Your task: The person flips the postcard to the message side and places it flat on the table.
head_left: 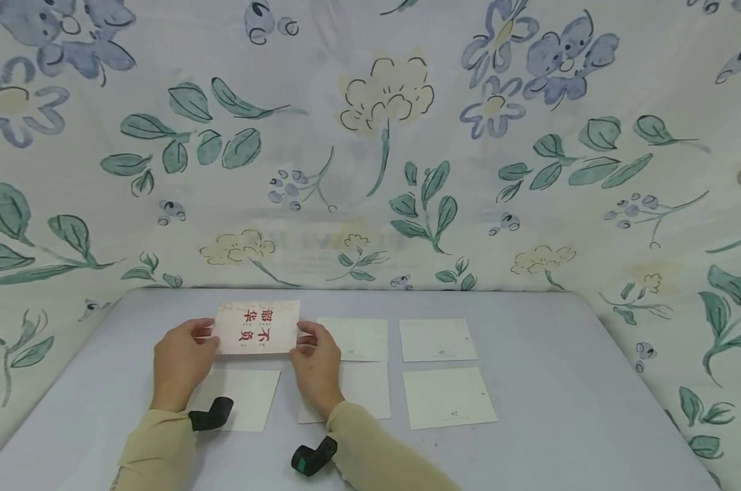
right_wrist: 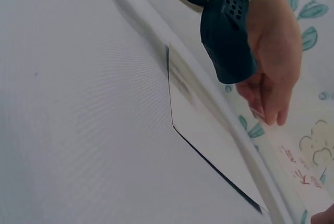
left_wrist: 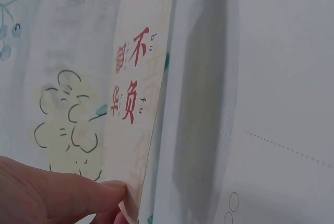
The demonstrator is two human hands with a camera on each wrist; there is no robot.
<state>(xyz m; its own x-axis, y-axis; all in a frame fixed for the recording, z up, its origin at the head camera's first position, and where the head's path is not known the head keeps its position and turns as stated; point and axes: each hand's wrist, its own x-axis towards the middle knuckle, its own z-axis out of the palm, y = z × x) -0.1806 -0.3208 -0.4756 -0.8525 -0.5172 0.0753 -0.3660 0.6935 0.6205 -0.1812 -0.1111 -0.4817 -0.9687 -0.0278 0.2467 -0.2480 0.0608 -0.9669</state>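
Note:
A pale card (head_left: 232, 331) with red Chinese characters is held up between both hands over the left part of the table. Its left edge is pinched by my left hand (head_left: 183, 361); in the left wrist view the thumb (left_wrist: 104, 195) presses on the printed face. My right hand (head_left: 318, 372) grips the right edge, fingers curled, and its hold shows small in the right wrist view. Below the held card lies a white card (head_left: 256, 402), partly behind the left wrist. Another white card (head_left: 370, 392) is partly covered by the right hand.
More white cards lie flat on the table (head_left: 561, 409): one card (head_left: 361, 337) behind the right hand, and to the right an upper card (head_left: 438, 341) and a lower card (head_left: 449, 399). A flower-patterned cloth (head_left: 321, 150) hangs behind the table.

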